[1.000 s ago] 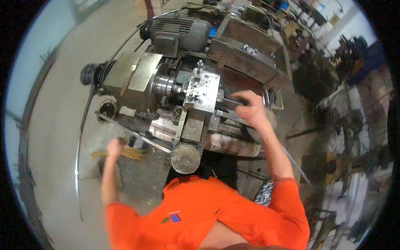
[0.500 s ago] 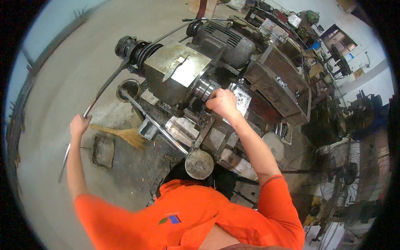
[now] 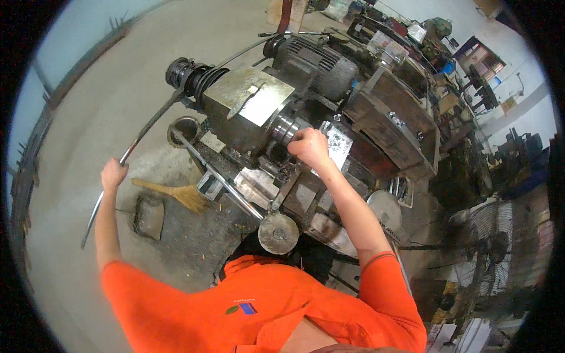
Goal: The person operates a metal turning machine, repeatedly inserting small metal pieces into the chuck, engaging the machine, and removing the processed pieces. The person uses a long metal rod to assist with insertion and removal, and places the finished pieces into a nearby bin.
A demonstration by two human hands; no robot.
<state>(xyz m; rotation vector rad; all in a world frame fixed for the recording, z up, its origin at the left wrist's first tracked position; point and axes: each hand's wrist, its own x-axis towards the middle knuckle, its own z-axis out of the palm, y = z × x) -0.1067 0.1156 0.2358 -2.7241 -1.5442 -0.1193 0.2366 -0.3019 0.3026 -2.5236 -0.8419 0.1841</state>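
Observation:
My left hand (image 3: 115, 175) is wrapped round a long, bent metal lever (image 3: 144, 130). The lever runs up to the pulley end (image 3: 187, 75) of a small lathe-like machine, and its free lower end sticks out below my fist. My right hand (image 3: 309, 147) is closed against the front of the shiny steel spindle collar (image 3: 283, 129); whatever its fingers pinch is hidden. Behind the collar stands the machine's box-shaped head (image 3: 238, 88), with a thin flat tool (image 3: 244, 101) lying on top. Just right of my right hand, a silvery plate (image 3: 338, 147) carries dark bits.
A dark motor (image 3: 318, 65) sits behind the head. A steel bar (image 3: 226, 183) and a round metal disc (image 3: 278, 233) project towards me. On the floor at left lie a straw broom (image 3: 182, 194) and a dustpan (image 3: 149, 216). A rusty metal box (image 3: 394, 123) stands right, a fan (image 3: 491, 247) farther right.
The view has shifted slightly. Both hands keep their places on the lever and at the spindle collar. The lever's lower end, blurred before, shows sharper now.

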